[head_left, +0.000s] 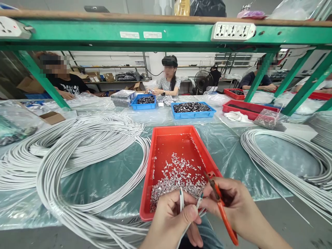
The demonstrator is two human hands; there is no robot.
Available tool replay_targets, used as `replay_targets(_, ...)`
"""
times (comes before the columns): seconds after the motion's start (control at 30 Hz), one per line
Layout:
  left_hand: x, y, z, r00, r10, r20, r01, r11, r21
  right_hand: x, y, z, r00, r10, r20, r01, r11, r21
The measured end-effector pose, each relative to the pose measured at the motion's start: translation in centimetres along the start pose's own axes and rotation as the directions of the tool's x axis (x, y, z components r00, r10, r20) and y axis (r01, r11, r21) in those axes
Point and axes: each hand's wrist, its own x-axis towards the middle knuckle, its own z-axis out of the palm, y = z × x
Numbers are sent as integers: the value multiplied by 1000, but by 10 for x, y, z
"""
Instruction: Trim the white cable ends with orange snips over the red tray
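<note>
At the bottom centre, my left hand (172,216) has its fingers closed around white cables (182,201) whose cut ends show dark green tips. Close on its right, my right hand (233,204) holds orange-handled scissors (223,216), with the blades pointing up and to the left. The thumb and forefinger of my right hand meet near one cable tip. Both hands are over the near end of a red tray (147,180), which holds a heap of small silvery pieces (176,176).
Large coils of white cable (59,166) lie at left, another coil (280,155) at right. Behind are blue trays (193,115) of dark parts and red trays (249,112). A green shelf beam (181,34) crosses above. Several people sit across the table.
</note>
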Motion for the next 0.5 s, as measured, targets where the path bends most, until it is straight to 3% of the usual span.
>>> replay_targets(0.13, -1, -2, 1, 1000, 19, -15, -18, 999, 50, 0, -6, 3, 999, 4, -36, 0, 996, 94)
replay_targets(0.23, -1, -5, 1, 994, 90, -64, -80, 986, 148, -3, -5, 2, 997, 55, -55, -52, 996, 67)
replay_targets(0.4, 3, -11, 3, 914, 379, -147, -310, 884, 349, -6, 4, 4, 997, 63, -35, -61, 996, 59)
replay_targets(0.5, 5, -12, 5, 888, 438, -141, -344, 835, 429, -5, 6, 5, 991, 99, -91, -88, 989, 117)
